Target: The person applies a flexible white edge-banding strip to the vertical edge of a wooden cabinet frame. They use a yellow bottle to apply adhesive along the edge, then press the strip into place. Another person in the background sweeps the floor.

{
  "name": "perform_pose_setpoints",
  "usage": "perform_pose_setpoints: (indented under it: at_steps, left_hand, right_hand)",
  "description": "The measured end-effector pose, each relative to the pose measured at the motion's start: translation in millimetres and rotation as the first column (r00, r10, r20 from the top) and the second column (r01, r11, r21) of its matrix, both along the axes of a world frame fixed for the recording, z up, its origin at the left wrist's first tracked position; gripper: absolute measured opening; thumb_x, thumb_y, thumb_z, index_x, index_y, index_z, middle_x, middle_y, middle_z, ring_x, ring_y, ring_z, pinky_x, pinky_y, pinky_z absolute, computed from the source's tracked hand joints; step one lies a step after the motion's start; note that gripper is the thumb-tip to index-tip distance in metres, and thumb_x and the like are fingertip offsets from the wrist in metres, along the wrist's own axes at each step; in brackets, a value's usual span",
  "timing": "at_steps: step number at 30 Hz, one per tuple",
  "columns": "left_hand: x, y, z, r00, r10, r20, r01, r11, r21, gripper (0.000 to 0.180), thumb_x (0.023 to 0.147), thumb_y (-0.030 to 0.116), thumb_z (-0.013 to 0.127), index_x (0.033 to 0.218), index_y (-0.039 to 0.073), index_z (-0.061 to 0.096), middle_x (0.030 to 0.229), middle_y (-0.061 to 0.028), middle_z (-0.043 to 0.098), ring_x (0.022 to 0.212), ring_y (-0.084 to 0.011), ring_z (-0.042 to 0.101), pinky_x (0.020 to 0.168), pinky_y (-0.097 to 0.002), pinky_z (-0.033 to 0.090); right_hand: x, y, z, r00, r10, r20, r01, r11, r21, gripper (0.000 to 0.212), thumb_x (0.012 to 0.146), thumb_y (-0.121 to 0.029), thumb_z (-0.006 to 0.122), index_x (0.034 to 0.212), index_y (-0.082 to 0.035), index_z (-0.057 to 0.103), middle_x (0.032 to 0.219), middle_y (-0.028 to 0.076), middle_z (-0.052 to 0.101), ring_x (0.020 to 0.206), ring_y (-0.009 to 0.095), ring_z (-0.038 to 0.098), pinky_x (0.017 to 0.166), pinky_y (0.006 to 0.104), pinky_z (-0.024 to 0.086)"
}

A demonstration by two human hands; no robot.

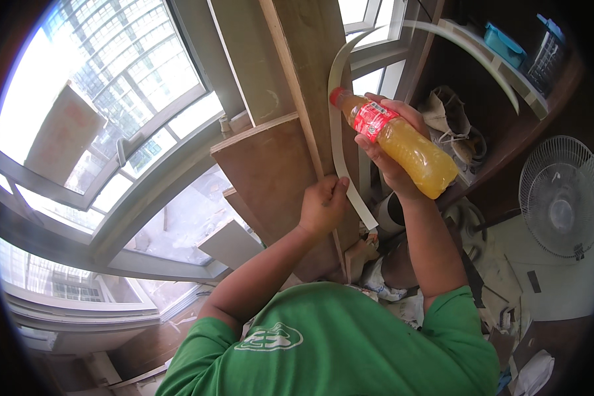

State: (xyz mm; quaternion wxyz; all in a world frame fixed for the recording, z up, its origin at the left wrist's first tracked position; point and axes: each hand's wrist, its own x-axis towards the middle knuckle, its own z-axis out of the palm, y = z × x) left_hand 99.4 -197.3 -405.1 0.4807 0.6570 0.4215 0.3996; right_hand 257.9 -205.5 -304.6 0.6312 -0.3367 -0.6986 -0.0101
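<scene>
My right hand (402, 125) is wrapped round a plastic bottle (416, 155) of yellow liquid, with a red cap and red label. The bottle tilts, its cap up and to the left. In front of the cap runs a long, thin white strip (339, 145), bent in a wide arc; whether cap and strip touch, I cannot tell. My left hand (325, 206) is closed, thumb and fingers pinching the strip near its lower end, close to the edge of a tall wooden board (310, 72). The strip's far end (505, 76) curves over to the right.
A brown panel (267, 158) stands left of the tall board. Big windows (132, 66) fill the left side. At right are a shelf (531, 92) with a blue container (505, 45), a bag (445, 109) and a fan (560, 198). Scraps and debris lie on the floor.
</scene>
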Motion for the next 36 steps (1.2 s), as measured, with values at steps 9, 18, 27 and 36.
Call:
perform_pose_setpoints:
  at_steps: [9,18,27,36]
  left_hand:
    - [-0.5,0.0,2.9,1.0,-0.016,-0.001,0.016,1.0,-0.004,0.032,0.099,0.025,0.058,0.078,0.001,0.062,0.059,-0.0101,0.061,0.054,-0.0194,0.062,0.054,-0.0351,0.047]
    - [-1.8,2.5,-1.5,1.0,-0.021,-0.001,0.021,0.998,-0.061,0.032,0.099,0.027,0.058,0.079,0.002,0.063,0.061,-0.0092,0.063,0.056,-0.0157,0.063,0.055,-0.0326,0.048]
    - [-2.5,4.0,-15.3,0.999,-0.021,0.032,0.018,0.996,0.085,0.032,0.099,0.027,0.058,0.081,0.002,0.064,0.062,-0.0094,0.062,0.056,-0.0166,0.063,0.056,-0.0332,0.048]
    - [-1.8,-0.1,1.2,0.999,-0.031,0.042,0.033,0.999,-0.039,0.031,0.099,0.026,0.059,0.08,0.002,0.063,0.061,-0.0095,0.062,0.057,-0.0171,0.063,0.054,-0.0342,0.047]
  right_hand:
    - [-5.2,-39.3,-51.0,0.981,0.095,-0.167,-0.135,0.958,-0.254,0.058,0.084,-0.011,0.079,0.132,-0.004,0.046,0.132,0.021,0.057,0.121,0.03,0.058,0.101,0.0381,0.049]
    - [-8.1,1.2,5.1,0.996,0.082,-0.032,-0.083,0.997,0.0,0.06,0.084,-0.009,0.078,0.133,-0.002,0.044,0.132,0.023,0.057,0.121,0.03,0.058,0.101,0.0381,0.049]
    - [-9.7,-30.3,-43.2,0.99,0.139,0.009,-0.136,0.98,-0.145,0.06,0.086,-0.015,0.078,0.134,-0.003,0.044,0.132,0.025,0.057,0.119,0.03,0.06,0.099,0.0379,0.05]
    - [2.7,-15.5,-28.8,0.998,0.035,0.061,-0.032,0.998,-0.059,0.06,0.084,-0.016,0.08,0.132,-0.004,0.045,0.13,0.023,0.058,0.12,0.031,0.059,0.099,0.0378,0.05]
